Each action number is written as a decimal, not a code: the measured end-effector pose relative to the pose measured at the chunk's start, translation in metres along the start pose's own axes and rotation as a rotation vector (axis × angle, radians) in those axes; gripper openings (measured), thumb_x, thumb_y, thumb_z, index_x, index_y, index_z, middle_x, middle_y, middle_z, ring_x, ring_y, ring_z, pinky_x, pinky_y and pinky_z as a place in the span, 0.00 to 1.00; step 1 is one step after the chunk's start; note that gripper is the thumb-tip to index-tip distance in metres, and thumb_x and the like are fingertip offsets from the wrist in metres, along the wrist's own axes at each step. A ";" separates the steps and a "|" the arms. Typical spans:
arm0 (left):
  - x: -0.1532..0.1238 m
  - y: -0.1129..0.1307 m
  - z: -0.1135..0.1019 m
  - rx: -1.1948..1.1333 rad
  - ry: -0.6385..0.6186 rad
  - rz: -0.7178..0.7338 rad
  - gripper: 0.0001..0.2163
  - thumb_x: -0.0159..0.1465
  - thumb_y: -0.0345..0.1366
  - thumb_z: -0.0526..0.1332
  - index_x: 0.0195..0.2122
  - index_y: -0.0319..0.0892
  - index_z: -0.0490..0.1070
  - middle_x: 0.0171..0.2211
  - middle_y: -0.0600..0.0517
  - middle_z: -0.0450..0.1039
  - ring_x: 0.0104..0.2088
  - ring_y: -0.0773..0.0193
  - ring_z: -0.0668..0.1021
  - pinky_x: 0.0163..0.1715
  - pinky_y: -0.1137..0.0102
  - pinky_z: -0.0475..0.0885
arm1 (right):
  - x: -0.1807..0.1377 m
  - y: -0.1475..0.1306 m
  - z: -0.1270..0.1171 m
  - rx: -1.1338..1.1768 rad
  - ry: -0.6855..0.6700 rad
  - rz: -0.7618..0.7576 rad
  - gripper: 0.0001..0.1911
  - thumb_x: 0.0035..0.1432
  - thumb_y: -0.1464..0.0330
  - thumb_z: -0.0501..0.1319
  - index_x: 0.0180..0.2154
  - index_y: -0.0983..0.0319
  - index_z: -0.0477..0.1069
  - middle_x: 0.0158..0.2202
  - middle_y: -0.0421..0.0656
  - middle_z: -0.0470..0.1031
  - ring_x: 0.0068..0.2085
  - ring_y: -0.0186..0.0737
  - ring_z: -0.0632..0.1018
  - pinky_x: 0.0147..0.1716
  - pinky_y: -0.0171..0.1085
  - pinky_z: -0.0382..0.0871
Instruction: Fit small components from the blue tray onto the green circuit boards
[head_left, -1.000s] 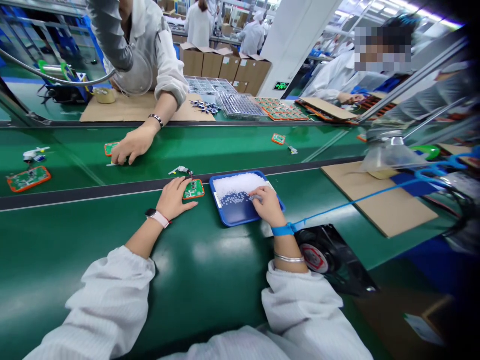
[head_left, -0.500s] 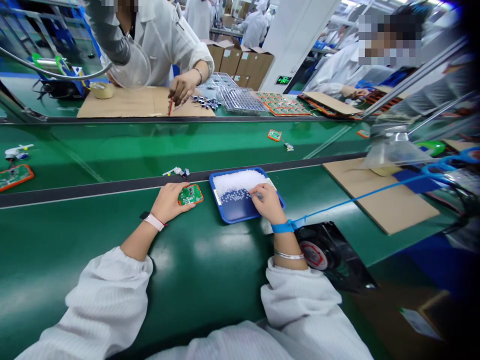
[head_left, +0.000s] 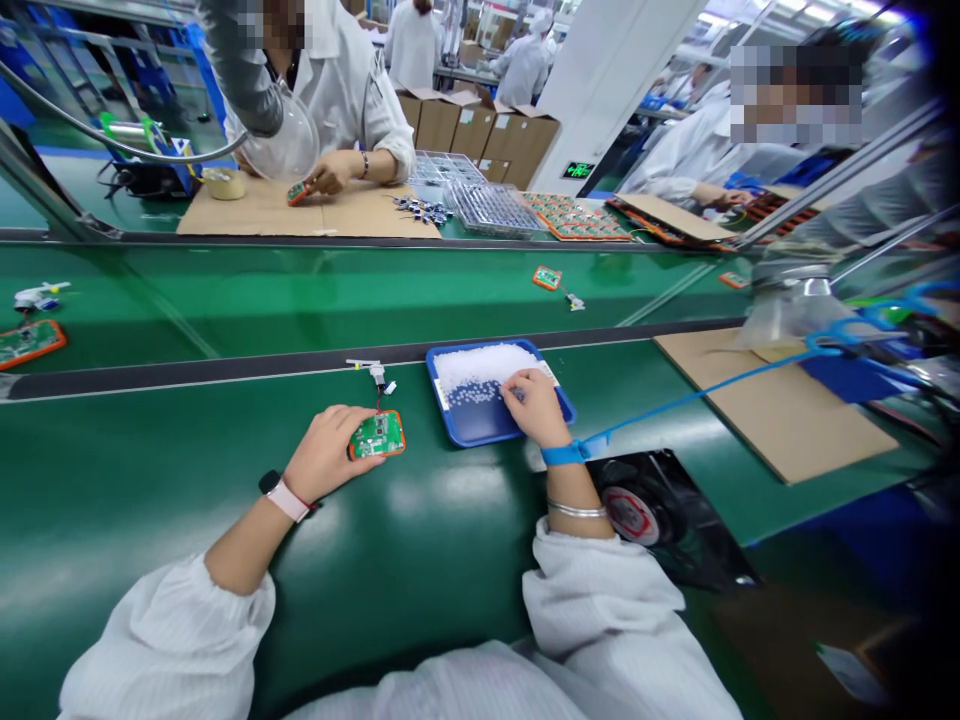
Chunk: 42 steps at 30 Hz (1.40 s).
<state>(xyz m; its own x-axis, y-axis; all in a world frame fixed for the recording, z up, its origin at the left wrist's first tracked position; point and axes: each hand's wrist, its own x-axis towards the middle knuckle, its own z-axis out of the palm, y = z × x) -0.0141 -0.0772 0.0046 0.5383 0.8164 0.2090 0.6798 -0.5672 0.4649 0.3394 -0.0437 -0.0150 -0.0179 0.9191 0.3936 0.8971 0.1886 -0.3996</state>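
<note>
My left hand (head_left: 328, 450) grips a green circuit board (head_left: 379, 434) with an orange edge by its left side, just over the green work surface. From the board's top, thin wires run to a small white part with a connector (head_left: 377, 376). To the right, a blue tray (head_left: 480, 431) holds many tiny white pieces (head_left: 487, 365), heaped at the far side and scattered nearer. My right hand (head_left: 534, 405) is over the tray's right side, its fingers pinched together among the scattered pieces. Whatever lies between those fingertips is too small to make out. A blue strap (head_left: 566, 453) circles my right wrist.
A black fan (head_left: 637, 515) sits beside my right forearm, and a cardboard sheet (head_left: 780, 410) lies farther right. Beyond the dark rail, more boards (head_left: 547, 278) lie on the green belt (head_left: 420, 290). Across it, a co-worker's hand (head_left: 334, 172) holds a board.
My left hand has drawn the circuit board nearer to me, and the wired white part has followed it. My right hand stays at the tray. The co-worker's hand across has moved left.
</note>
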 end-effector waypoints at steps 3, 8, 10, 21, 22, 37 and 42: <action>-0.006 0.002 -0.001 -0.003 -0.006 -0.003 0.23 0.57 0.48 0.61 0.51 0.44 0.62 0.48 0.46 0.69 0.48 0.53 0.69 0.46 0.60 0.64 | 0.000 0.000 -0.004 0.019 0.014 -0.020 0.07 0.51 0.71 0.56 0.28 0.63 0.72 0.32 0.48 0.69 0.38 0.46 0.71 0.43 0.46 0.65; -0.009 0.001 0.000 -0.002 -0.016 -0.009 0.24 0.56 0.48 0.62 0.51 0.44 0.62 0.49 0.46 0.69 0.49 0.52 0.69 0.47 0.59 0.63 | -0.003 0.001 -0.008 0.015 -0.006 -0.007 0.05 0.49 0.71 0.56 0.26 0.61 0.70 0.30 0.46 0.69 0.37 0.45 0.71 0.42 0.45 0.64; -0.009 0.000 0.000 -0.006 -0.014 -0.007 0.23 0.56 0.47 0.62 0.51 0.44 0.62 0.49 0.46 0.69 0.49 0.52 0.69 0.46 0.59 0.63 | -0.004 0.001 -0.007 0.006 -0.020 0.001 0.05 0.49 0.70 0.57 0.23 0.61 0.69 0.29 0.45 0.69 0.36 0.44 0.71 0.41 0.44 0.64; -0.016 0.004 0.001 -0.036 -0.013 0.017 0.24 0.56 0.46 0.62 0.51 0.44 0.62 0.49 0.46 0.69 0.50 0.52 0.68 0.47 0.59 0.63 | -0.003 0.001 -0.006 -0.006 -0.131 -0.021 0.07 0.50 0.71 0.56 0.23 0.62 0.67 0.28 0.46 0.68 0.35 0.44 0.70 0.40 0.45 0.63; -0.018 0.005 0.001 -0.041 -0.017 0.022 0.24 0.56 0.46 0.63 0.51 0.44 0.62 0.49 0.46 0.69 0.50 0.52 0.68 0.47 0.59 0.63 | -0.003 0.000 -0.008 -0.003 -0.139 -0.021 0.06 0.50 0.72 0.55 0.22 0.62 0.67 0.28 0.46 0.68 0.35 0.45 0.70 0.40 0.46 0.63; 0.005 0.022 0.010 -0.417 0.156 -0.128 0.06 0.61 0.34 0.57 0.31 0.43 0.73 0.34 0.51 0.76 0.38 0.61 0.75 0.41 0.65 0.69 | -0.037 -0.166 0.041 0.663 -0.275 -0.200 0.05 0.58 0.71 0.53 0.29 0.59 0.63 0.39 0.46 0.65 0.45 0.41 0.69 0.46 0.44 0.64; 0.004 0.019 0.010 -0.392 0.124 -0.143 0.05 0.59 0.33 0.59 0.29 0.43 0.74 0.33 0.51 0.76 0.36 0.61 0.75 0.40 0.64 0.68 | -0.035 -0.158 0.044 0.657 -0.316 -0.181 0.05 0.57 0.72 0.53 0.28 0.60 0.64 0.39 0.46 0.66 0.45 0.41 0.68 0.46 0.45 0.63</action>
<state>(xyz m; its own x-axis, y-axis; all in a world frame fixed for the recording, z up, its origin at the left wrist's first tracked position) 0.0058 -0.0858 0.0057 0.3719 0.9043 0.2096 0.4899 -0.3830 0.7832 0.1788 -0.0900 -0.0024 -0.3546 0.8912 0.2829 0.4220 0.4225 -0.8021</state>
